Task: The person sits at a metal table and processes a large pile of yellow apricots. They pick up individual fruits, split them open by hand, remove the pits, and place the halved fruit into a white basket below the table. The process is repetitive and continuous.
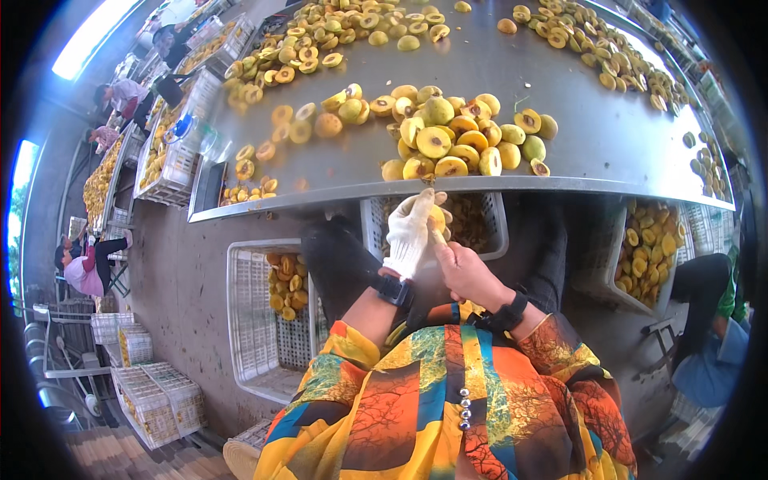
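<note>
My left hand (408, 231), in a white knit glove, grips a yellow fruit half (438, 219) just below the metal table's front edge. My bare right hand (471, 273) is closed around a short tool with a pale handle (438, 236), which meets the fruit; its working end is hidden. Straight ahead on the steel table (360, 162) lies a heap of halved yellow stone fruit (447, 141), some cut face up with brown centres. Beneath my hands, a white plastic crate (497, 231) holds brownish scraps, too shaded to identify.
To the left on the floor stands a white crate (240, 318) partly filled with fruit halves. Another filled crate (648, 258) is at the right, near a seated person (708, 348). A clear bottle with a blue cap (201, 135) stands at the table's left end.
</note>
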`<state>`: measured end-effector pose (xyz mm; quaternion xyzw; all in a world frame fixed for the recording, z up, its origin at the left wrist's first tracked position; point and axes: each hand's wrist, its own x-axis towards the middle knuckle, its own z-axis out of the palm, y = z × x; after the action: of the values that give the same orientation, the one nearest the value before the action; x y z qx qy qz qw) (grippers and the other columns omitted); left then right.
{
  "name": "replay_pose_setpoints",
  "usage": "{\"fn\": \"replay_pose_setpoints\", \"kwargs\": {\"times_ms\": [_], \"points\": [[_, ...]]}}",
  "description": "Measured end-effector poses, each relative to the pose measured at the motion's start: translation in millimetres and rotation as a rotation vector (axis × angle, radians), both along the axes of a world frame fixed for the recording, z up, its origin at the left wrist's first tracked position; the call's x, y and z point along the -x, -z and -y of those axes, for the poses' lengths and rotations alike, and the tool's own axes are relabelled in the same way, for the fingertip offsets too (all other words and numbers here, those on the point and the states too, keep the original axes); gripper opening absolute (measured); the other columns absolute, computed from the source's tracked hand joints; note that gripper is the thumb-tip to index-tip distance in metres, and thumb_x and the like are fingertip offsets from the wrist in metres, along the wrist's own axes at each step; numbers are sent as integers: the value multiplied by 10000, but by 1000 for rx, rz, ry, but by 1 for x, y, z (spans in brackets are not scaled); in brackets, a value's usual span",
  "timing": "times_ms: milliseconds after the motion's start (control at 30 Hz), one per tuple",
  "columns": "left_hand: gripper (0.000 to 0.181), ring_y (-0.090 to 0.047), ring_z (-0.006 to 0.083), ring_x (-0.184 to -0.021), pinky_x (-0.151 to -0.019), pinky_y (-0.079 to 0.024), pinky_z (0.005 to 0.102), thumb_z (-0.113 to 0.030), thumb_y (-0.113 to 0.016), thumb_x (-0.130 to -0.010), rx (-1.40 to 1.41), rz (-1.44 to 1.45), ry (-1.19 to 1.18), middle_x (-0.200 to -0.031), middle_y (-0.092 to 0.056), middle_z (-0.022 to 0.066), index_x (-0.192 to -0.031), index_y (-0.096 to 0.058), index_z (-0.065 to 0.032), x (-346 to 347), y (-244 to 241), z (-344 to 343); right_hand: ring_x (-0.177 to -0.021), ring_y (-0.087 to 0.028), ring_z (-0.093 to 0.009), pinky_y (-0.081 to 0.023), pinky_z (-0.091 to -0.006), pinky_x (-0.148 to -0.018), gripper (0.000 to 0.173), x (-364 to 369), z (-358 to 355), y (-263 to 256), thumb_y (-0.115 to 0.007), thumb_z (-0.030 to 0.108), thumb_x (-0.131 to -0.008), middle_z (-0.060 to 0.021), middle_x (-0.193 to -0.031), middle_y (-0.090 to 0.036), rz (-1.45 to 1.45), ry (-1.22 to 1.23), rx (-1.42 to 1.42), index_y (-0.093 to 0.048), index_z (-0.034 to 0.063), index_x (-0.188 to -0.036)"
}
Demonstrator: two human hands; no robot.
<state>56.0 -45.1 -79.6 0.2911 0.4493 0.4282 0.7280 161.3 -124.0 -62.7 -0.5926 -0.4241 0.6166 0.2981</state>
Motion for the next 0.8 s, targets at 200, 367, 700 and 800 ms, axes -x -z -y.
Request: {"fn": "replay_pose_setpoints", "kwargs": {"times_ms": [200, 367, 700, 800], "points": [[356, -582, 176, -530, -471, -465, 275, -324, -519, -941, -81, 39, 86, -678, -630, 118, -973, -602, 21, -1, 23, -7, -353, -309, -59, -304, -238, -357, 428, -12, 1, 2, -336, 481, -976, 19, -560, -378, -610, 18, 353, -449, 73, -906], [484, -567, 178, -582, -538, -468, 275, -489, -488, -921, 109, 167, 30, -743, -628, 99, -1016, -600, -28, 19, 5, -17, -337, -240, -28, -233, -203, -338, 472, -3, -20, 50, -328, 582, -940, 60, -543, -305, -1264, -113, 526, -444, 125, -911], [317, -632, 296, -910, -851, -484, 372, -271, -692, -785, -308, -1585, -469, -925, -678, 134, -1011, -679, -49, 256, -22, 12, -400, -452, -98, -395, -230, -400, 286, -4, -32, 90, -596, 340, -901, 14, -572, -485, -114, -208, 83, -533, 65, -855], [314, -605, 312, -972, -855, -483, 379, -249, -711, -765, -643, -1633, -535, -1006, -659, 160, -1007, -679, -50, 245, -23, -7, -478, -557, -151, -451, -279, -457, 401, -7, -41, 80, -633, 386, -859, -72, -590, -564, 124, -226, -35, -564, -8, -845]]}}
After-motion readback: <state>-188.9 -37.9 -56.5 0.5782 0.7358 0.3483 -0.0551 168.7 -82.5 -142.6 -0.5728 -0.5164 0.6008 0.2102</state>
